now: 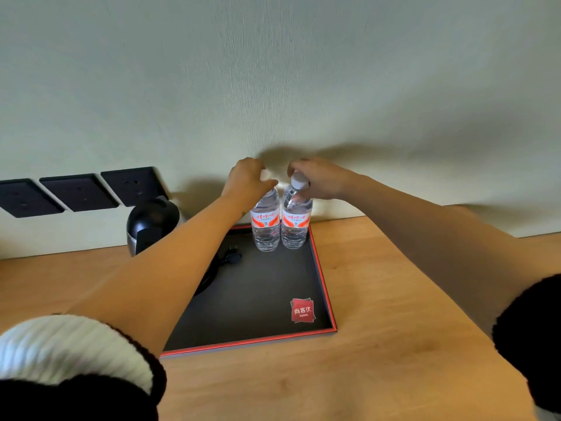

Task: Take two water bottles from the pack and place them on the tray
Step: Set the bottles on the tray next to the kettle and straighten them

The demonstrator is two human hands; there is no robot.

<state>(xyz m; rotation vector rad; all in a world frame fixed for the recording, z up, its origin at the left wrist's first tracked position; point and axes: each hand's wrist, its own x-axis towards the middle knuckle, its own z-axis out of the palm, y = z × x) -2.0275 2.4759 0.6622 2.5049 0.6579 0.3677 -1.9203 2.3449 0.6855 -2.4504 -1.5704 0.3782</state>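
Two clear water bottles with red-and-white labels stand upright side by side at the far right corner of a black tray with a red rim (252, 342). My left hand (246, 180) is closed over the cap of the left bottle (265, 223). My right hand (318, 177) grips the neck and white cap of the right bottle (295, 222). Both bottle bases rest on the tray floor. The pack is not in view.
A black electric kettle (150, 223) stands at the tray's far left, its cord (228, 258) lying on the tray. Three dark wall sockets (79, 192) sit on the wall at left. A red logo sticker (302, 310) marks the tray's near right. The wooden desk (379, 314) extends right.
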